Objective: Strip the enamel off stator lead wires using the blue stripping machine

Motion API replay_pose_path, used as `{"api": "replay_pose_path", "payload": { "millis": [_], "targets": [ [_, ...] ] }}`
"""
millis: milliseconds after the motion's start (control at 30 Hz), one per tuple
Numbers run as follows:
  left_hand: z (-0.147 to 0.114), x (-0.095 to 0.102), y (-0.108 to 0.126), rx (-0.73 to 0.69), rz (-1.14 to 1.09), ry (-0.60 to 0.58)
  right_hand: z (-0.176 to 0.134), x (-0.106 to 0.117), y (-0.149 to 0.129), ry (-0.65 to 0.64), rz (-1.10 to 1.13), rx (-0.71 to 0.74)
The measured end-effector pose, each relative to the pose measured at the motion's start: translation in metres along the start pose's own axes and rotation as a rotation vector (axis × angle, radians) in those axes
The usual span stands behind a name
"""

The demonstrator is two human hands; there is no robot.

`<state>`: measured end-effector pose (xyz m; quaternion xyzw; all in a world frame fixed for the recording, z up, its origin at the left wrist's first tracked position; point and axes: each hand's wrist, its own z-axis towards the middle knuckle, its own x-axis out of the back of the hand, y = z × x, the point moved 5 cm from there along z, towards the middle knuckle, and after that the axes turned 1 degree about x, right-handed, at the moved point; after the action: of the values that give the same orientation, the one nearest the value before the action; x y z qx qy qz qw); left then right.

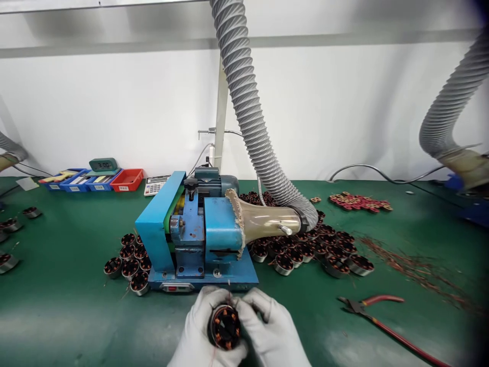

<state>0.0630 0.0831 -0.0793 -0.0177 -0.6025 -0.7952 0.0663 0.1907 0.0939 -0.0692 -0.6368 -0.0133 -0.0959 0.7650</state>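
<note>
My left hand [198,326], in a white glove, is wrapped round a motor stator [225,327] with a black face, copper windings and a metal rim. It is held with its wound face towards me, just in front of the blue machine's base. At the stator's upper right edge my right hand [269,326], gloved too, is closed in a pinch. Thin copper wire [229,295] sticks up there, by the fingertips; the exact grip is partly hidden. Another fine strand hangs below the stator.
A blue belt machine [193,229] stands ahead, its nozzle joined to a grey hose [248,86]. Stators lie in groups left [130,267] and right [305,250] of it. Red-handled cutters [376,313], wire scraps [412,267] and red rings [359,202] lie to the right.
</note>
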Motion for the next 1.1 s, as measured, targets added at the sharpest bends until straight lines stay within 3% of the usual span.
{"api": "replay_pose_path", "payload": {
  "millis": [133,233,333,433,500,600,667,800,867,1100],
  "targets": [
    [-0.007,0.005,0.011,0.011,0.092,0.058,0.002,0.005,0.005,0.107,0.491,-0.3],
    [-0.008,0.003,0.009,0.113,0.038,0.055,0.0,-0.007,0.001,0.078,0.678,-0.392],
    [-0.006,-0.003,0.009,0.091,-0.037,-0.005,0.0,-0.019,-0.002,0.018,0.614,-0.415],
    [-0.006,-0.003,0.009,0.069,-0.06,0.055,0.009,-0.021,-0.003,0.021,0.592,-0.387],
    [-0.009,-0.002,0.009,0.055,-0.046,0.111,0.018,-0.018,-0.002,0.023,0.713,-0.386],
    [-0.011,-0.001,0.005,0.074,0.016,0.165,0.027,-0.008,0.003,0.136,0.86,-0.349],
    [-0.007,0.0,-0.002,0.146,0.014,0.177,0.026,-0.007,0.009,0.17,0.739,-0.301],
    [0.013,-0.006,-0.018,0.292,-0.036,0.122,0.019,-0.024,0.018,0.079,0.441,-0.203],
    [0.023,-0.01,-0.023,0.335,-0.064,0.104,0.021,-0.03,0.02,0.101,0.383,-0.15],
    [0.04,-0.021,-0.019,0.24,-0.116,0.12,0.041,-0.025,0.016,0.139,0.26,-0.136]
  ]
}}
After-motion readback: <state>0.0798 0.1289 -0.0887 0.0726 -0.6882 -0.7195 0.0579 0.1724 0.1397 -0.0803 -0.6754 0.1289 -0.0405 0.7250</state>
